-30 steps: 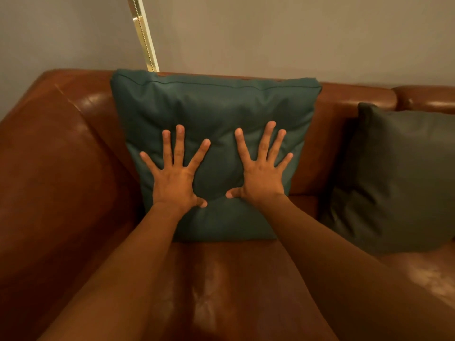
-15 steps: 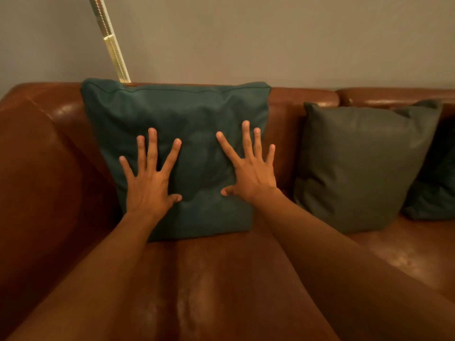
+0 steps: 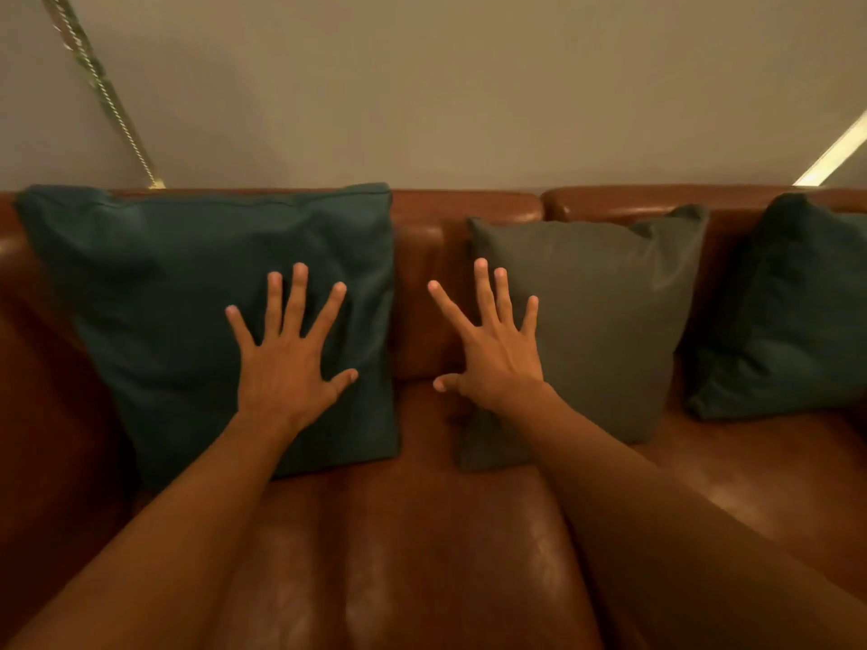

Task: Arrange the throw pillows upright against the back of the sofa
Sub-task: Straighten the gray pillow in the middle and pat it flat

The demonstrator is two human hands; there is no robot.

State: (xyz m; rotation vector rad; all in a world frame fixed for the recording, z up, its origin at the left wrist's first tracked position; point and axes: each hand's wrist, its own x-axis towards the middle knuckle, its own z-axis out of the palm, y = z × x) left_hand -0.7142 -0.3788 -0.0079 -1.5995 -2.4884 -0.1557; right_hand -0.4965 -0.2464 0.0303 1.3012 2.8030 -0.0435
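Observation:
A teal pillow (image 3: 155, 312) stands upright against the back of the brown leather sofa (image 3: 422, 283) at the left end. My left hand (image 3: 291, 363) lies flat on its lower right part, fingers spread. A grey pillow (image 3: 605, 316) leans upright against the sofa back in the middle. My right hand (image 3: 492, 354) hovers with fingers spread over the gap and the grey pillow's left edge; whether it touches is unclear. A second teal pillow (image 3: 793, 321) stands against the back at the right, cut off by the frame edge.
The sofa's left armrest (image 3: 42, 438) rises beside the first teal pillow. The seat cushions (image 3: 422, 555) stretch toward me under my forearms. Behind the sofa is a plain wall (image 3: 445, 86) with a slanted metal pole (image 3: 103, 91) at the left.
The view has swung right, showing the grey and second teal pillows. My right hand has left the first teal pillow and moved right to the grey pillow's edge. My left hand stays on the teal pillow.

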